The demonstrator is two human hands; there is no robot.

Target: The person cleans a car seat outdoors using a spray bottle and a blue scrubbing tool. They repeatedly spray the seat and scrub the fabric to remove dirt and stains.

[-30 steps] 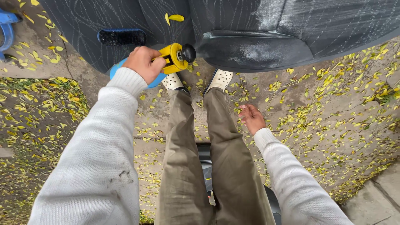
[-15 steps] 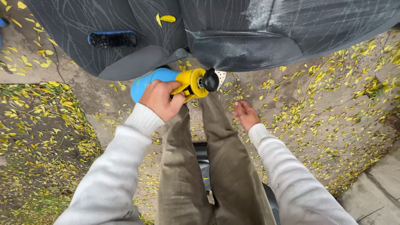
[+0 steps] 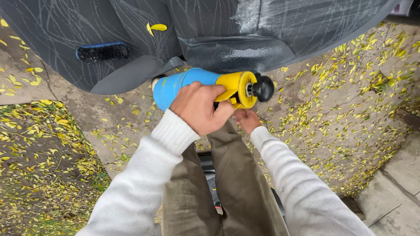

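Observation:
My left hand (image 3: 199,107) grips a blue and yellow power tool (image 3: 210,87) with a black round tip (image 3: 262,88), held level in front of me above my olive trousers (image 3: 218,183). My right hand (image 3: 247,119) reaches in under the tool's yellow head, its fingers partly hidden; whether it grips the tool I cannot tell. A dark car seat (image 3: 218,26) with a light scribbled pattern lies on the ground just beyond the tool. Its grey plastic side trim (image 3: 236,52) looks wet.
A black brush with a blue back (image 3: 103,51) rests on the seat at the left. Yellow fallen leaves (image 3: 341,113) cover the concrete ground on the right, and more lie over grass (image 3: 39,175) at the left. A dark stool edge (image 3: 205,159) shows between my legs.
My left hand has brought the tool right and closer to me. My right hand has moved from the ground beside my leg up to the tool's underside.

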